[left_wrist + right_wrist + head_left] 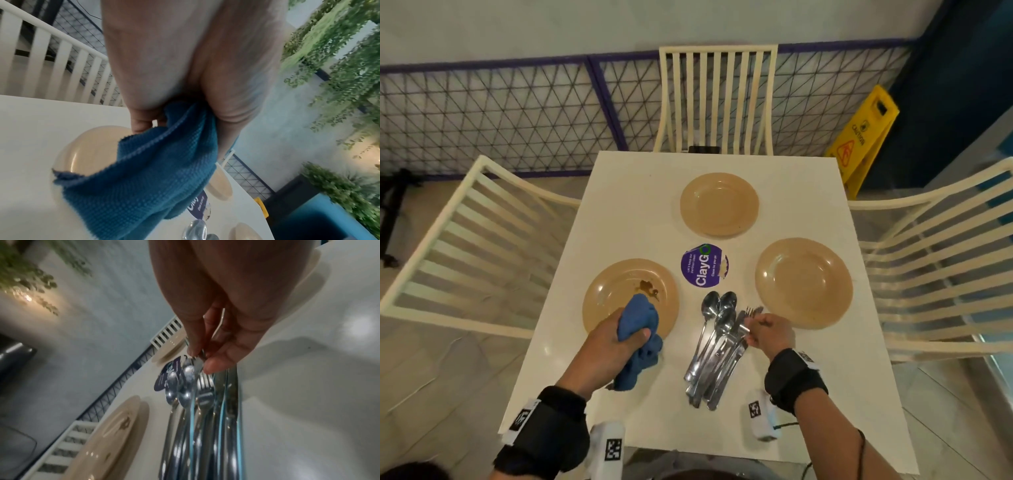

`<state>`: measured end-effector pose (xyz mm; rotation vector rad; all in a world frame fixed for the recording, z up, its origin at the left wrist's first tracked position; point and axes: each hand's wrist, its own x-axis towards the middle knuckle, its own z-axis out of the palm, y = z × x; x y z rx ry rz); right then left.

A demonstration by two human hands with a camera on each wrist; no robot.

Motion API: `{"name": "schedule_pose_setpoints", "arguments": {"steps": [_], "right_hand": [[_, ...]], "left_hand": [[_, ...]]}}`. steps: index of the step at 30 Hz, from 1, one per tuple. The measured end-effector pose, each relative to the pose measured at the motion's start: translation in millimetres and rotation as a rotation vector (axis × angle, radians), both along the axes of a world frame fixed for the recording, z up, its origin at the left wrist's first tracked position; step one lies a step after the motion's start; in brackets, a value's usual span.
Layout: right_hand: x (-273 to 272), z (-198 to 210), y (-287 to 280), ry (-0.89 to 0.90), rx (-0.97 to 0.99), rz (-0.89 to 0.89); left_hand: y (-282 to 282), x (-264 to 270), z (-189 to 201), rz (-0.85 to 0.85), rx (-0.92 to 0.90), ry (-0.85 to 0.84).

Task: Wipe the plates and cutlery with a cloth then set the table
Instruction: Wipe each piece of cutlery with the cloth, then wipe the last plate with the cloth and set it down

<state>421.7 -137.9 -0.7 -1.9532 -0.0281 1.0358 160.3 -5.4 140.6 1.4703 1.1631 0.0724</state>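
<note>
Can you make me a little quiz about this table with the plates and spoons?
1. How many plates are on the table?
2. True or false: the left hand holds a blue cloth.
3. Which plate has a brown stain: A) the plate by the left hand, B) the far plate, or C) the right plate?

Key: 1. Three. 2. True. 3. A.

Head view: high, looking down on table. Left wrist view: close along hand, past gripped cloth. Right wrist view: close above pinched cutlery. All share stained plate.
</note>
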Motion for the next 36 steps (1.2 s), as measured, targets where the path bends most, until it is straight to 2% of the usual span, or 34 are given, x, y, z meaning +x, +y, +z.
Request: {"name": "schedule_pose_setpoints", "arguments": {"steps": [2, 5, 8, 10, 12, 15, 18, 23, 25, 27, 30, 32, 36], "right_hand": [[-3, -6, 3, -0.033, -0.085, 0.058], [-4, -8, 10, -0.128, -0.181, 0.190], [-4, 1, 18, -0.404, -0.277, 0.344], [-12, 18, 23, -0.526, -0.244, 0.329], [-25, 34, 35, -0.550, -0.169, 0.301], [-54, 41, 62, -0.454, -0.090, 0.411], [-84, 33, 93, -0.230, -0.103, 0.514], [-114, -1, 133, -0.032, -0.163, 0.399], [-119, -13, 143, 0.087, -0.176, 0.293], [-125, -23, 151, 0.192, -0.172, 0.200], [-132, -33, 160, 0.256, -0.122, 0.077], [-136, -29, 165, 0.343, -0.037, 0.025], [-143, -18, 171, 0.443, 0.090, 0.079]], "left_hand": [[5, -8, -1, 0.061, 0.068, 0.021], [16, -23, -5, 0.124, 0.058, 0.015], [30, -38, -10, 0.167, 0.057, 0.013], [40, -45, -11, 0.192, 0.058, 0.004], [50, -50, -14, 0.214, 0.047, -0.011], [65, -50, -15, 0.242, 0.032, -0.072], [80, -45, -20, 0.274, 0.013, -0.136], [101, -36, -48, 0.270, -0.065, -0.168], [103, -34, -66, 0.165, -0.052, -0.083], [103, -35, -94, -0.032, 0.128, 0.126], [95, -42, -128, -0.286, 0.386, 0.424], [90, -45, -138, -0.366, 0.437, 0.439], [87, -45, -143, -0.395, 0.436, 0.353]]}}
